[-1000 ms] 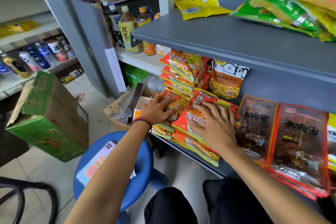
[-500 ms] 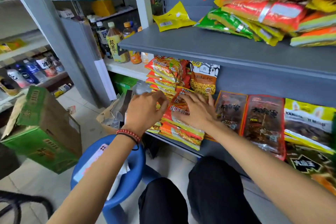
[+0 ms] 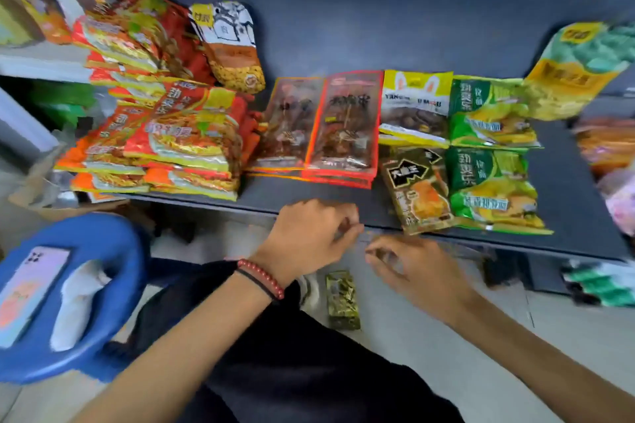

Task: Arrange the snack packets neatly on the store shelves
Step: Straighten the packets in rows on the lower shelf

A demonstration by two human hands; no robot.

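Observation:
On the grey shelf (image 3: 309,196) lie two stacks of orange-red noodle packets (image 3: 185,134) at the left, with a white-and-orange seed packet (image 3: 233,51) behind them. Beside them are red-edged clear packets (image 3: 343,124), a yellow rabbit packet (image 3: 415,103), a dark gold packet (image 3: 419,189) and two green packets (image 3: 491,189). My left hand (image 3: 309,237) hovers at the shelf's front edge, fingers loosely curled, holding nothing. Just below the edge, my right hand (image 3: 412,268) is also loosely curled and holds nothing. Both hands are blurred.
A small gold-green packet (image 3: 343,299) lies on the floor by my knee. At the left a blue stool (image 3: 113,251) carries a phone (image 3: 31,292) and a white object. A yellow-green packet (image 3: 577,72) leans at the back right, with blurred packets (image 3: 604,144) further right.
Both hands have come off the orange-red noodle stacks and drawn back to the shelf's front edge. The view has swung down and right, onto the lower shelf.

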